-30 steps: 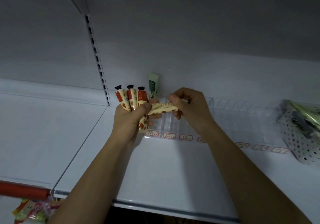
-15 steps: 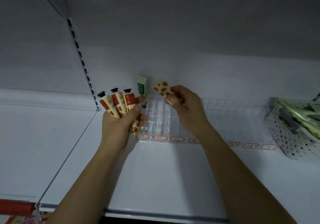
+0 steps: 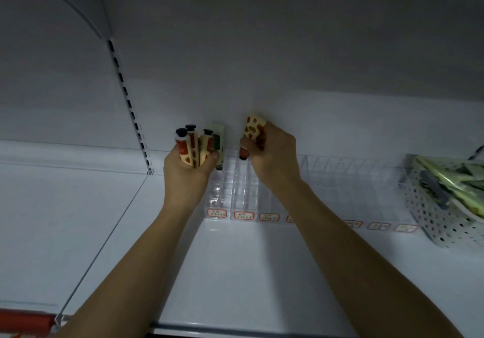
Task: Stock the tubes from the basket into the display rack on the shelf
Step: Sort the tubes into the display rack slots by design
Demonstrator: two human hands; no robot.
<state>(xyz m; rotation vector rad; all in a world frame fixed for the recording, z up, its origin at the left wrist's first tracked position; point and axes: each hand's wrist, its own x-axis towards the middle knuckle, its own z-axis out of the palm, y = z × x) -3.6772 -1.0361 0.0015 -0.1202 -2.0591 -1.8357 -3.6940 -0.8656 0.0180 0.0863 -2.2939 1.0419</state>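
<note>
holding tube (image 3: 253,131) cap-down in right hand (image 3: 272,159), over rack (image 3: 340,180)

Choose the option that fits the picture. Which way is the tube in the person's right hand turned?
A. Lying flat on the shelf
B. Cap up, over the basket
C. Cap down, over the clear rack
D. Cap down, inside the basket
C: the right hand pinches the spotted tube with its dark red cap lowest, just above the clear display rack, far from the basket.

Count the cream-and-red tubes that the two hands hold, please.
4. Three stand cap-up in the left hand: tubes. One tube is cap-down in the right hand. More may be hidden behind the fingers.
</note>
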